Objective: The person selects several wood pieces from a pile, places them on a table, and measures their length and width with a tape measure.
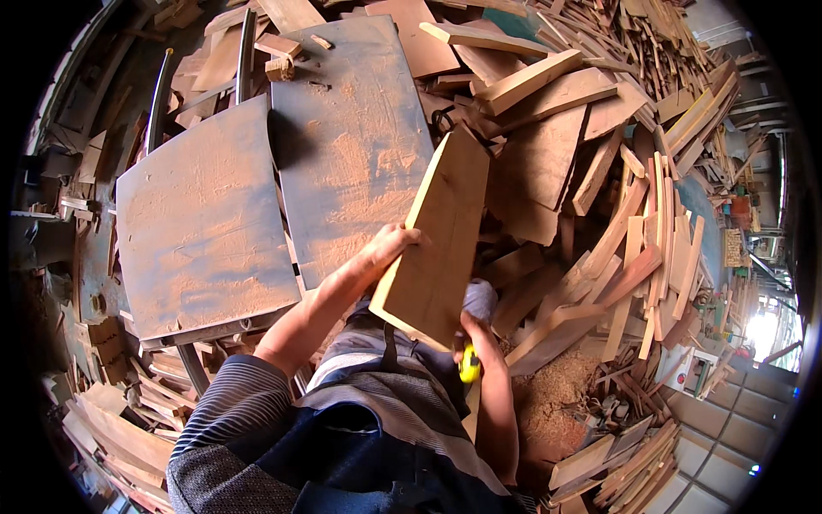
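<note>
A thick wooden board (445, 227) is held tilted in front of my body, its far end narrower in view. My left hand (396, 243) is closed round the board's left edge, with the fingers partly hidden by it. At the board's near right corner is my right hand (476, 332), closed on a yellow tape measure (469, 365). Whether this hand also touches the board I cannot tell. Left of the board lies a grey metal machine table in two parts, a larger plate (342, 146) and a side plate (201, 227), both dusted with sawdust.
Small wood offcuts (278, 47) lie on the large plate's far corner. Loose planks (531, 81) and thin strips (664, 231) are heaped beyond and to the right. A sawdust pile (556, 390) sits near my right side. More boards (120, 428) are stacked at the near left.
</note>
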{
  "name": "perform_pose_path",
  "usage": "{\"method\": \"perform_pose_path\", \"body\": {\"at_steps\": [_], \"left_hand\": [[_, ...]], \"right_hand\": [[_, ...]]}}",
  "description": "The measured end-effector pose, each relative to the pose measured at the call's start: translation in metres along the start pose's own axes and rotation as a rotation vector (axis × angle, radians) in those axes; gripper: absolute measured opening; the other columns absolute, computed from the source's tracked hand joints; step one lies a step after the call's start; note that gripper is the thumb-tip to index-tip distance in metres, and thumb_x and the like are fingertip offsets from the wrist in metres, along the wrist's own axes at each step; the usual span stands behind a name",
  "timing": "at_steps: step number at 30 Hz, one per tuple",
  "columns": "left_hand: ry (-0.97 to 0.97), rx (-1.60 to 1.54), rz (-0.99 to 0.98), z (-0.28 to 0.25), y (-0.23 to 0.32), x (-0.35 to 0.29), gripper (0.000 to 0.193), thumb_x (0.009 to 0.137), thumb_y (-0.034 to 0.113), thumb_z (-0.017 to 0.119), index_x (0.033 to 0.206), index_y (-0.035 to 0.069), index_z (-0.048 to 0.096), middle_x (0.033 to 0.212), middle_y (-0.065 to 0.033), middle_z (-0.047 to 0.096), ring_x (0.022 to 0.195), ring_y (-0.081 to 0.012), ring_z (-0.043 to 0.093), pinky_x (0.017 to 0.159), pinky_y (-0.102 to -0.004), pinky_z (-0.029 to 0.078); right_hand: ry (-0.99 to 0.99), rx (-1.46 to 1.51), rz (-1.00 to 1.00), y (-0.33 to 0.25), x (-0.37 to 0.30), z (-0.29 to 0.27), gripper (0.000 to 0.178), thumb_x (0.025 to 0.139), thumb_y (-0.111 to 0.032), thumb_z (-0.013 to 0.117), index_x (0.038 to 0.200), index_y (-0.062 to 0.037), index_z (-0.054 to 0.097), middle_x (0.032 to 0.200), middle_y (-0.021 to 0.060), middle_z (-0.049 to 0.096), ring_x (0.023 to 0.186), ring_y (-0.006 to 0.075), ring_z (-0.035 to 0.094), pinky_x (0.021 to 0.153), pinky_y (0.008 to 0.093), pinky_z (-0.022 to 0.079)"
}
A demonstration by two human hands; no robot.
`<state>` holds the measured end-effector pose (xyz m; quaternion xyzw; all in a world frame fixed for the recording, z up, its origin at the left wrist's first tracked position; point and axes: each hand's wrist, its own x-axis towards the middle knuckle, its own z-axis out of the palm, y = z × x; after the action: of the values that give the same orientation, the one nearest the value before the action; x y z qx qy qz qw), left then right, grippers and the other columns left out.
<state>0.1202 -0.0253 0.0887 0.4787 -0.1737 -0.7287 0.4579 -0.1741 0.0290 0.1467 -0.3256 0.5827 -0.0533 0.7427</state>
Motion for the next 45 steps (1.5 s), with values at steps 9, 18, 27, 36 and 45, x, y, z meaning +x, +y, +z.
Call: {"method": "perform_pose_path", "body": {"at_steps": [9,18,27,36,45], "left_hand": [[-0.053,-0.245,-0.075,-0.052,-0.011,-0.079,0.053,0.102,0.042,0.051,0.132,0.0,0.059,0.126,-0.013,0.066,0.111,-0.02,0.064,0.096,-0.0334,0.051],[0.051,-0.307,0.151,-0.008,-0.111,-0.151,0.081,0.092,0.054,0.065,0.151,0.007,0.037,0.147,-0.0118,0.051,0.135,-0.0273,0.049,0.113,-0.0447,0.038],[0.428,-0.495,0.283,0.018,-0.123,-0.14,0.058,0.084,0.021,0.072,0.134,0.001,0.051,0.121,-0.0164,0.063,0.112,-0.031,0.062,0.097,-0.0465,0.051],[0.573,-0.759,0.209,-0.024,-0.116,-0.24,0.054,0.085,0.041,0.068,0.126,0.008,0.056,0.117,-0.0122,0.065,0.102,-0.029,0.068,0.088,-0.0472,0.056],[0.421,-1.128,0.111,-0.15,-0.088,-0.252,0.051,0.093,0.037,0.062,0.119,-0.005,0.054,0.098,-0.0232,0.066,0.087,-0.0368,0.072,0.056,-0.029,0.066]], "right_hand": [[-0.096,0.221,-0.05,0.034,0.075,0.043,0.05,0.088,-0.04,0.074,0.118,-0.001,0.064,0.082,0.0076,0.065,0.049,0.0154,0.057,0.045,0.0291,0.048],[-0.182,-0.092,-0.062,0.046,0.103,0.039,0.077,0.085,-0.055,0.075,0.131,0.0039,0.059,0.122,0.0137,0.066,0.098,0.022,0.065,0.084,0.0324,0.051],[-0.219,-0.057,-0.117,0.055,0.089,0.047,0.074,0.081,-0.058,0.078,0.122,0.0032,0.065,0.11,0.0124,0.069,0.097,0.0179,0.064,0.081,0.0303,0.051],[-0.519,-0.132,-0.192,0.03,0.01,0.085,0.042,0.09,-0.04,0.074,0.109,-0.0023,0.07,0.083,0.0068,0.072,0.049,0.0116,0.058,0.044,0.025,0.047],[-0.39,0.147,-0.038,0.048,0.028,0.077,0.03,0.098,-0.027,0.064,0.116,-0.0036,0.061,0.094,0.0144,0.071,0.053,0.0146,0.06,0.048,0.0341,0.056]]}}
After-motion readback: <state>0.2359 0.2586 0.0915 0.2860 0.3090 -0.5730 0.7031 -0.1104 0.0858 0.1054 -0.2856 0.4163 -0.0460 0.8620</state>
